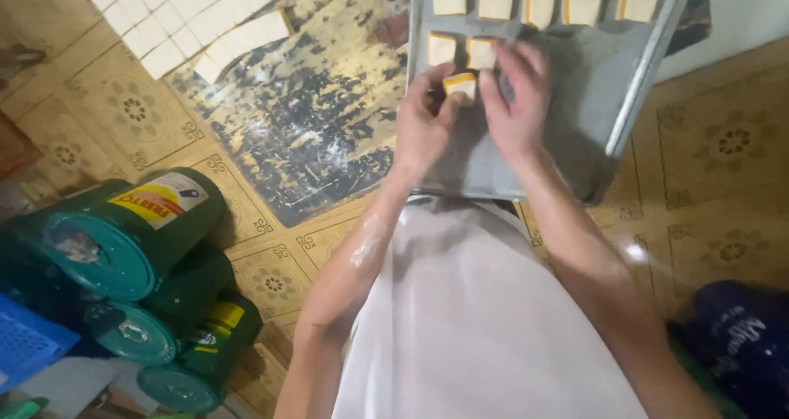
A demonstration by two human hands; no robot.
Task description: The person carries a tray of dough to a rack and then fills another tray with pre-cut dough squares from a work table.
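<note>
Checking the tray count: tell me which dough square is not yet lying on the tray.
The dough square with the yellow edge, pinched between the left hand and right hand; the others lie flat on the metal tray.

Dull metal tray, glossy floor tiles, seemingly plastic tubs

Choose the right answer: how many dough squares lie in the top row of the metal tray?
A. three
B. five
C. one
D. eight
B: five pale dough squares lie side by side along the far edge of the grey metal tray, above a shorter second row where both hands hold one more piece.
</note>
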